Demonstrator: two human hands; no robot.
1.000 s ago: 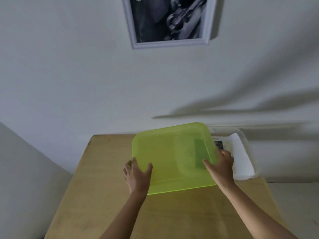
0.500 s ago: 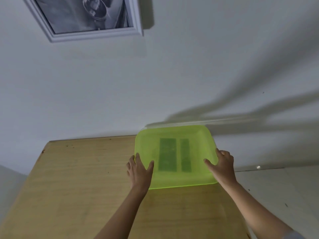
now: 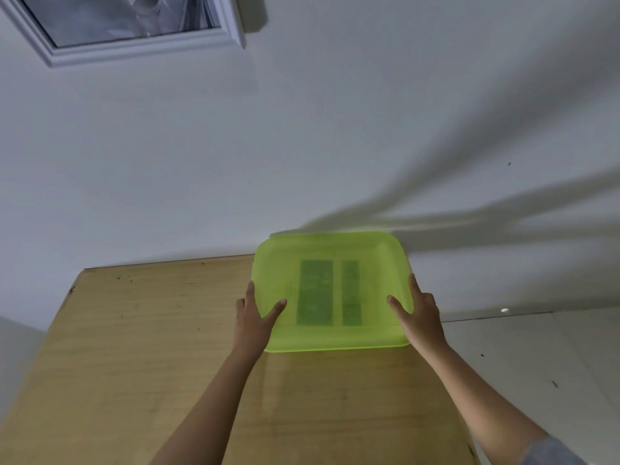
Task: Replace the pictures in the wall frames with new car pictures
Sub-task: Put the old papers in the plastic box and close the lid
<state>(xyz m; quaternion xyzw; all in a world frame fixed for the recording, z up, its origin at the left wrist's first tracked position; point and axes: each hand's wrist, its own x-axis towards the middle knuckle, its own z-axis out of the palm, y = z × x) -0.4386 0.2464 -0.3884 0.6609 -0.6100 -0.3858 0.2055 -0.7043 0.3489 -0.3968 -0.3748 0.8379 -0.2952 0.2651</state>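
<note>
A translucent green lid (image 3: 335,250) lies flat at the far right corner of the wooden table (image 3: 161,337), against the wall. Two dark rectangles show through it; what sits beneath is otherwise hidden. My left hand (image 3: 253,318) grips the lid's left edge with the thumb on top. My right hand (image 3: 419,313) grips its right edge the same way. A white wall frame (image 3: 141,50) hangs at the upper left, holding a black-and-white picture (image 3: 117,18) that is cut off by the image edge.
The white wall (image 3: 335,129) rises straight behind the table. Pale floor (image 3: 543,364) lies past the table's right edge. The table's left edge runs along a grey surface.
The lid moved right and down over a white box with pictures that was visible a second ago; that box is now covered. The view swung right, shifting the wall frame to the left.
</note>
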